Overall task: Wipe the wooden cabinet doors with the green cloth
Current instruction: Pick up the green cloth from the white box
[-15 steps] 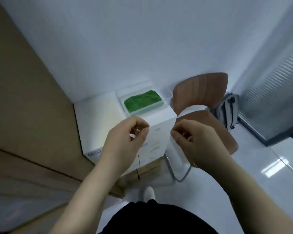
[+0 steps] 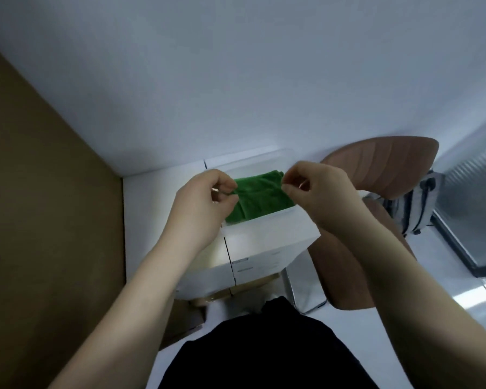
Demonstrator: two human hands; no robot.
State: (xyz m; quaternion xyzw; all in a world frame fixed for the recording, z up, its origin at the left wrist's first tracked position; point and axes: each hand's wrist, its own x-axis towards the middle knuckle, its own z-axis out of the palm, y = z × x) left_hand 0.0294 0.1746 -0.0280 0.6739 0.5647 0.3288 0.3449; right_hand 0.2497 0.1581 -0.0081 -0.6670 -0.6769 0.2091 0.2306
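Both hands up w/ curled fingers: left hand (image 2: pixel 205 197) touches green cloth (image 2: pixel 260 196) at its 9 o'clock edge, right hand (image 2: pixel 317 192) at 3; whether they're actually pinching it, can't tell. Cloth sits in clear tray (image 2: pixel 267 220), long axis 8-to-2.

The green cloth (image 2: pixel 260 195) is a plush, bright green fabric, folded with soft creases, lying inside a shallow clear tray (image 2: pixel 267 159) on top of a white box. Its left and right edges are hidden behind the person's hands. The wooden cabinet door (image 2: pixel 48 209) is a plain, flat tan-brown panel standing upright along the left.
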